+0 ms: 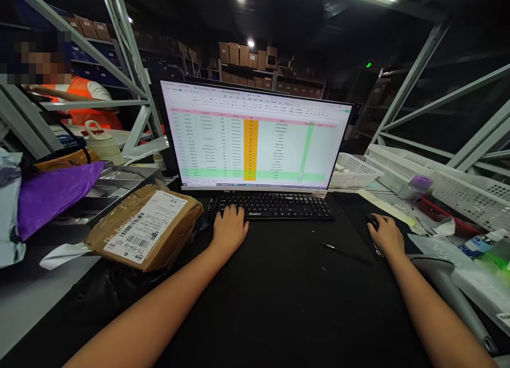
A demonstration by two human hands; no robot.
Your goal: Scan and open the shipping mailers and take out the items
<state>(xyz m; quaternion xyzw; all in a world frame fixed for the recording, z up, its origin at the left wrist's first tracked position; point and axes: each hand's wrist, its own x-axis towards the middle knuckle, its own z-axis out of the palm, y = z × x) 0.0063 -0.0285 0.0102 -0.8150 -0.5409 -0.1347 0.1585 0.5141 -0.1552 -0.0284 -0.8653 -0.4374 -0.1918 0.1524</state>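
My left hand rests on the left end of a black keyboard, its fingers laid out over the keys. At the right, my right hand is curled over a dark computer mouse, which is mostly hidden beneath it. Behind the keyboard stands a monitor showing a spreadsheet with an orange column and a green row. A taped brown parcel with a white shipping label lies left of my left hand. Between my hands, a thin black pen lies on the black desk mat.
A grey handheld scanner lies beside my right forearm. White perforated baskets line the right side. Purple packaging and a cream bottle are at the left. Beyond the metal frame, a person in an orange vest works near shelves.
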